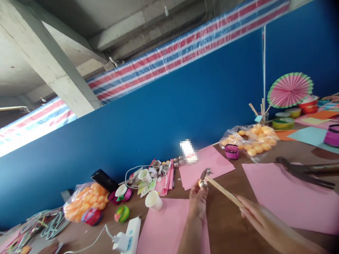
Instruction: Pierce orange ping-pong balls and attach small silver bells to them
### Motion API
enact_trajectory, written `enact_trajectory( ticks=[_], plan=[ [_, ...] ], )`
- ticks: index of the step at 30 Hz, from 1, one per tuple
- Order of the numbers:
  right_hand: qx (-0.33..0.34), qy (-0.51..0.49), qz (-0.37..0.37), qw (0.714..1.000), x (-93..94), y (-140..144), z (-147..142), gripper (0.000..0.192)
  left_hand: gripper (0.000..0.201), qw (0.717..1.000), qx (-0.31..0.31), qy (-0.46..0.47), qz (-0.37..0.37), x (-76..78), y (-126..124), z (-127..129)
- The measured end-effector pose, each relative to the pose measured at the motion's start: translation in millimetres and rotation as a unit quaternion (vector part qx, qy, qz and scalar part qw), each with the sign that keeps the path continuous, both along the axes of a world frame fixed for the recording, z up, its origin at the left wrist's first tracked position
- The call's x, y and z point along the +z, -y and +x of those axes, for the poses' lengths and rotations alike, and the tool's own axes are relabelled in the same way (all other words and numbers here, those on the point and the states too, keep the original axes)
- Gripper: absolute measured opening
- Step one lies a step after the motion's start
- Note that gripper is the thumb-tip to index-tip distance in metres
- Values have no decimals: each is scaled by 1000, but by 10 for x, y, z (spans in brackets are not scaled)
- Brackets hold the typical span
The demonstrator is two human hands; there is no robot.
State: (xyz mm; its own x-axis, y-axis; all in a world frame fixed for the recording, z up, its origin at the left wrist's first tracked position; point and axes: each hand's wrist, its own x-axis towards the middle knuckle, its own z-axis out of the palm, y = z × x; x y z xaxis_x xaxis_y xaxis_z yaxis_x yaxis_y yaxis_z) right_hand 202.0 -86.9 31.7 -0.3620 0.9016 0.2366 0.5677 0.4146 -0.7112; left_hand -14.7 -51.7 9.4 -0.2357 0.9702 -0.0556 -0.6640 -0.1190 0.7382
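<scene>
My left hand (pixel 198 201) reaches forward over the brown table (pixel 227 218) and pinches a small orange ball (pixel 200 183) at its fingertips. My right hand (pixel 258 215) grips the wooden handle of a small hammer (pixel 221 189). The hammer's metal head (pixel 207 173) sits just above the ball, touching or nearly touching it. Pink paper sheets (pixel 169 229) lie under and around both hands.
Two clear bags of orange balls (pixel 250 141) (pixel 84 203) lie at the back. Paper cups (pixel 153 201), a white power strip (pixel 131 236), a pink case (pixel 231 151), a second hammer (pixel 304 171), a paper fan (pixel 290 90) and tape rolls sit before the blue wall.
</scene>
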Motion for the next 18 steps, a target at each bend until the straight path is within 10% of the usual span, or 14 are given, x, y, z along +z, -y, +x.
enact_trajectory(
  ticks=[18],
  plan=[
    [-21, -45, -28, 998, -8, 103, -52, 41, 29, 998, 11, 48, -46, -13, -20, -18]
  ],
)
